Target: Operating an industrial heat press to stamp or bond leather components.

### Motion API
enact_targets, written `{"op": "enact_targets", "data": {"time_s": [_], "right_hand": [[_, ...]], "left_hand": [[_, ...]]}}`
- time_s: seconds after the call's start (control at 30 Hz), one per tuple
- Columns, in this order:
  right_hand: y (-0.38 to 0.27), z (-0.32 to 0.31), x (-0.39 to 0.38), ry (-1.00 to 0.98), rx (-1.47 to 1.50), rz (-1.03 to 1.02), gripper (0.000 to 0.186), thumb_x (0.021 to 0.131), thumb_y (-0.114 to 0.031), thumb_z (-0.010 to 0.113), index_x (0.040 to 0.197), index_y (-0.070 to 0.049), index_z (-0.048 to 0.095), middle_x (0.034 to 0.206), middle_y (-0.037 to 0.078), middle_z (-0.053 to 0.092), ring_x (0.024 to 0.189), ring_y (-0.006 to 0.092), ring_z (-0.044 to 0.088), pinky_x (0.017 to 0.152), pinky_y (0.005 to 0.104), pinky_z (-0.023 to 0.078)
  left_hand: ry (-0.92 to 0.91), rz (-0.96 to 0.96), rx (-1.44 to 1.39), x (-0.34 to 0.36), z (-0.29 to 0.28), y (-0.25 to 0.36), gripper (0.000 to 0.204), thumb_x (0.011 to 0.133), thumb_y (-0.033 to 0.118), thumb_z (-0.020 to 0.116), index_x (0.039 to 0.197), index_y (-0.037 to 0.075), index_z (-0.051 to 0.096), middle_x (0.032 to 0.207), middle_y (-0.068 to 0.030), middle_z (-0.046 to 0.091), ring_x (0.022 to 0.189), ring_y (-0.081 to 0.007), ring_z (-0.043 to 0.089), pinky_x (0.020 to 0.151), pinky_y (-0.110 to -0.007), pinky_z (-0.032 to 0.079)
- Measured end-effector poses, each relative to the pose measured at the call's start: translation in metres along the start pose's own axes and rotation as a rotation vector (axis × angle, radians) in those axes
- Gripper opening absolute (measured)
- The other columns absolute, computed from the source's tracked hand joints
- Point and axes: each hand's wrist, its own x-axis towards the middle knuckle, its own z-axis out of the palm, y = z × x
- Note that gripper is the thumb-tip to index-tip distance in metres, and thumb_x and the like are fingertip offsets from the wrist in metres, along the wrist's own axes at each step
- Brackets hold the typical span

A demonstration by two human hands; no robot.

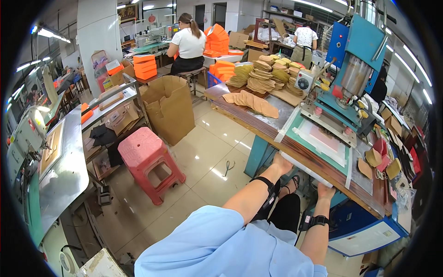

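My left hand (282,164) and my right hand (326,190) both grip the front edge of a white tray (307,170) at the near side of a wooden workbench (258,123). The tray carries a green mat (299,128) with a white frame around a pink sheet (324,138). Behind it stands a blue press machine (355,69) with a metal cylinder above the plate. Both wrists wear black straps. Tan insole-shaped cut-outs (253,104) lie on the bench to the left of the tray.
Piles of tan cut-outs (270,74) cover the bench's far end. A pink plastic stool (146,154), an open cardboard box (170,108) and scissors (227,167) are on the tiled floor. A sewing machine table (60,157) is at left. Two people (189,44) work farther back.
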Motion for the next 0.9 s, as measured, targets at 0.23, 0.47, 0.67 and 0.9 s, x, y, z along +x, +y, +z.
{"op": "enact_targets", "data": {"time_s": [0.23, 0.47, 0.67, 0.9], "right_hand": [[-0.012, -0.03, 0.024, -0.134, 0.008, 0.045, 0.04, 0.096, -0.025, 0.03, 0.126, -0.004, 0.047, 0.134, 0.009, 0.046, 0.122, 0.0267, 0.044, 0.104, 0.0432, 0.034], [-0.006, -0.02, 0.018, -0.085, 0.041, 0.05, 0.044, 0.096, -0.031, 0.03, 0.13, -0.006, 0.043, 0.138, 0.008, 0.041, 0.127, 0.0256, 0.038, 0.107, 0.0446, 0.028], [-0.017, -0.035, 0.021, -0.129, 0.05, 0.054, 0.045, 0.096, -0.033, 0.029, 0.13, -0.006, 0.043, 0.137, 0.008, 0.042, 0.126, 0.025, 0.039, 0.107, 0.0421, 0.028], [0.011, -0.019, 0.016, -0.13, 0.118, 0.034, 0.036, 0.09, -0.036, 0.035, 0.088, -0.009, 0.058, 0.095, 0.007, 0.061, 0.094, 0.0236, 0.055, 0.092, 0.043, 0.04]], "left_hand": [[-0.018, -0.006, 0.008, -0.002, 0.002, 0.0, 0.037, 0.097, 0.022, 0.026, 0.126, 0.005, 0.041, 0.127, -0.0084, 0.049, 0.115, -0.0225, 0.048, 0.097, -0.036, 0.04], [-0.004, -0.02, 0.009, -0.004, 0.005, 0.002, 0.035, 0.098, 0.026, 0.026, 0.125, 0.01, 0.043, 0.125, -0.0064, 0.051, 0.114, -0.0231, 0.05, 0.096, -0.038, 0.042], [-0.085, -0.057, -0.041, 0.002, -0.004, -0.007, 0.036, 0.097, 0.026, 0.028, 0.126, 0.01, 0.043, 0.126, -0.0063, 0.05, 0.116, -0.023, 0.048, 0.098, -0.039, 0.04], [-0.463, 0.357, 0.61, 0.05, -0.064, -0.002, 0.034, 0.094, 0.024, 0.03, 0.118, 0.006, 0.048, 0.12, -0.0091, 0.054, 0.114, -0.0235, 0.048, 0.097, -0.037, 0.04]]}}
